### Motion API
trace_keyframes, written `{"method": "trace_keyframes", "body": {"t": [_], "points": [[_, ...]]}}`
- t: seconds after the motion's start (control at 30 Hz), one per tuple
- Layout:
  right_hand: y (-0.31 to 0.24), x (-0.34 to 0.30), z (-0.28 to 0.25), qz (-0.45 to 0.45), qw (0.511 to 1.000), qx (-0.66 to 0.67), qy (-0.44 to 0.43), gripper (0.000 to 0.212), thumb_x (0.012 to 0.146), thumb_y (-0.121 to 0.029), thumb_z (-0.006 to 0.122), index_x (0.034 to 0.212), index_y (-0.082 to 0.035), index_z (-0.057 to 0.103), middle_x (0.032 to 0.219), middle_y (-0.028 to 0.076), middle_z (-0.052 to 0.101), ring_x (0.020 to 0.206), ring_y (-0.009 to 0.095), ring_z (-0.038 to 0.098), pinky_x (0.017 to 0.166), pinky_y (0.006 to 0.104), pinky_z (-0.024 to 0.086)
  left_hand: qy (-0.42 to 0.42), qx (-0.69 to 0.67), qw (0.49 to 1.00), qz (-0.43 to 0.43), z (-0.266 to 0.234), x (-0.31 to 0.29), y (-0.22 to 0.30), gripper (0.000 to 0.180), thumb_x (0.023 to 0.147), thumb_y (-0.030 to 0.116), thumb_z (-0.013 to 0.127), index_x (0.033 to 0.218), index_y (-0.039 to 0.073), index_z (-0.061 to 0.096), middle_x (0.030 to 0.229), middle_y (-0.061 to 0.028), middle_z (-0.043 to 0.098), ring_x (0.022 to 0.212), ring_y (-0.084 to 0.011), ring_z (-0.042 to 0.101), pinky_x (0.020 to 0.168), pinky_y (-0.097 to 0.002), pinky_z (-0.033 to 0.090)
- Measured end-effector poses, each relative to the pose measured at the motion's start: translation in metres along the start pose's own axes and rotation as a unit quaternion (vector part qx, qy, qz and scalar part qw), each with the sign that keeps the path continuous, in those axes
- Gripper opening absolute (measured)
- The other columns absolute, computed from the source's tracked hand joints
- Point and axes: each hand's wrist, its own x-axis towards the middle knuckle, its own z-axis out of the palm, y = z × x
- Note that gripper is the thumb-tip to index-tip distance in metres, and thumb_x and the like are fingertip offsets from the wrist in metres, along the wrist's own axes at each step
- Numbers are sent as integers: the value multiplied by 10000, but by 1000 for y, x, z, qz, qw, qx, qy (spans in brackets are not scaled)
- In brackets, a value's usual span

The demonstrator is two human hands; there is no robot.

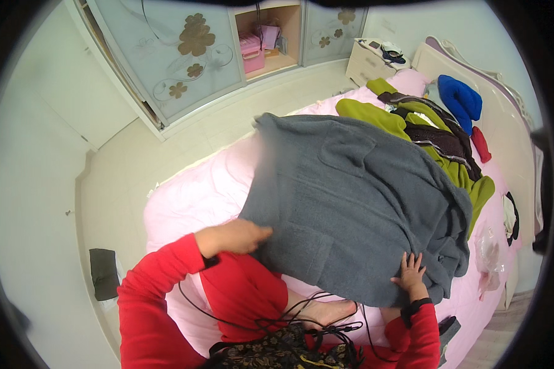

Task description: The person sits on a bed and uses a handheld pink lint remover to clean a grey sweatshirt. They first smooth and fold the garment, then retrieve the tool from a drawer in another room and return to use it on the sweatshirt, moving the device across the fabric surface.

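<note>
A large grey fleece garment (357,197) lies spread over the pink bed (191,197). My left hand (240,237) grips its near left edge, fingers closed on the cloth. Over at the garment's near right hem, my right hand (410,273) rests flat with fingers spread. Both arms wear red sleeves. The left part of the garment looks blurred. My bare foot (326,310) shows below the garment.
A green and brown garment (437,135), a blue cloth (460,98) and a red item (480,144) lie at the bed's far side by the white headboard (505,104). A wardrobe with flowered sliding doors (178,55) and a nightstand (366,61) stand beyond. Black cables (289,323) hang near my chest.
</note>
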Motion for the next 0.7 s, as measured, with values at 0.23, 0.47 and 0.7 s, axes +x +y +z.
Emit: {"method": "trace_keyframes", "body": {"t": [0.23,0.47,0.7], "points": [[3,1,4,-2,1000,10,1,1153,721,-562,723,1530,-131,24,1577,175,92,1434,460,-58,1055,709,164,-136,47,988,57,7,7,14,502,859,221,595,1316,42,484,952,-213,661,894,-403,628,772,-461,501],[1,-4,1,-9,1000,14,23,1123,724,-540,732,1529,-124,68,1565,179,124,1437,452,-34,1061,705,156,-68,-135,988,-34,-4,-13,-26,457,885,265,594,1257,6,537,1059,-240,647,987,-385,615,857,-428,488],[4,-5,1,-25,999,36,28,1114,705,-565,732,1529,-151,107,1571,166,132,1437,452,-38,1050,726,122,117,113,826,-540,56,-172,-256,214,821,136,546,853,-7,702,975,-252,665,918,-380,642,806,-443,510]]}}
